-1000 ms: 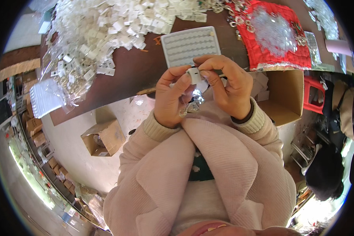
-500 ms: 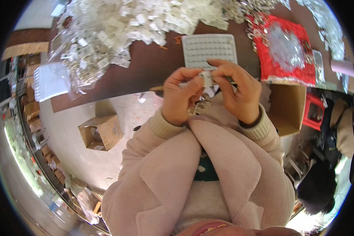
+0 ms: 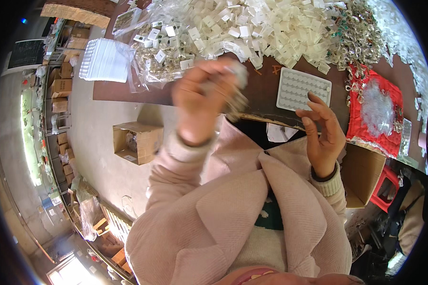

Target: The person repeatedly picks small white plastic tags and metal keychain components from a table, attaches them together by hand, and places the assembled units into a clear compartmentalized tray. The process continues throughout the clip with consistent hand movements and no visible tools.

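Observation:
My left hand [image 3: 197, 102] is raised over the table's front edge, blurred by motion. It is closed around a small whitish plastic piece [image 3: 238, 75], and a cluster of silvery metal rings [image 3: 235, 105] hangs below its fingers. The blur hides their exact shape. My right hand [image 3: 325, 137] is open, fingers apart and curved, with nothing in it. It hovers just in front of a shallow white tray [image 3: 281, 101] with rows of round recesses.
A big heap of small white plastic pieces [image 3: 271, 28] covers the table's back, with metal rings [image 3: 359, 40] beside it. At right lies a red bag [image 3: 359, 118] holding clear plastic. Stacked white trays [image 3: 104, 61] sit at left. Cardboard boxes [image 3: 150, 147] [image 3: 366, 171] stand below.
My hands have parted. The left has moved left and up with the plastic piece and metal rings; the right has let go and opened. The whole view has shifted too.

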Tool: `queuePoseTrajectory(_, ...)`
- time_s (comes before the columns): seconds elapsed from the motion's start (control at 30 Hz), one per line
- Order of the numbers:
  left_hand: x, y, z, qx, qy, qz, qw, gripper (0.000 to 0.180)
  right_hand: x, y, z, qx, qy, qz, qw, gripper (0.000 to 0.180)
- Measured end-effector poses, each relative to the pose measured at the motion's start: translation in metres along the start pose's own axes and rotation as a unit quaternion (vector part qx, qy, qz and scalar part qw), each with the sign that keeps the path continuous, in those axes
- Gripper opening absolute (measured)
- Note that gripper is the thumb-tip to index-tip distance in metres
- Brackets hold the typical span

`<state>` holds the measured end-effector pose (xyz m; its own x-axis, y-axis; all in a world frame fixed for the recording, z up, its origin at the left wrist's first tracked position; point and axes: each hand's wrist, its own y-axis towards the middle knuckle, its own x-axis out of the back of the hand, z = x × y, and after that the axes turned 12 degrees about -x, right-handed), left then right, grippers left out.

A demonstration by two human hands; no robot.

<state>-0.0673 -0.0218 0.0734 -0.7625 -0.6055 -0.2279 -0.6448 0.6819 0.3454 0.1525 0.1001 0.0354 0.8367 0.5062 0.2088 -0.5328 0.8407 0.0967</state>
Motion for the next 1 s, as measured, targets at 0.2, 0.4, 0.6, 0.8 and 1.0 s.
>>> queuePoseTrajectory(0.2, 0.063, 0.099, -0.036, -0.281, 0.588, -0.001, 0.759, 0.024, -0.001, -0.005, -0.006, -0.011, 0.02, 0.019, 1.0, 0.027)
queuePoseTrajectory(0.4, 0.056, 0.013, 0.006, -0.334, 0.592, 0.161, 0.716, 0.028, -0.001, -0.007, -0.009, -0.022, 0.016, 0.004, 1.0, 0.028)
queuePoseTrajectory(0.6, 0.075, -0.001, 0.053, -0.217, 0.736, 0.195, 0.611, 0.027, -0.003, -0.005, -0.009, -0.002, -0.008, 0.039, 0.999, 0.026)
queuePoseTrajectory(0.8, 0.082, 0.006, 0.064, -0.226, 0.762, 0.201, 0.573, 0.027, 0.0, -0.007, -0.009, 0.016, -0.036, 0.054, 0.998, 0.027)
queuePoseTrajectory(1.0, 0.034, -0.006, 0.036, -0.288, 0.639, 0.179, 0.69, 0.021, -0.008, -0.006, 0.001, -0.032, 0.002, 0.05, 0.998, 0.03)
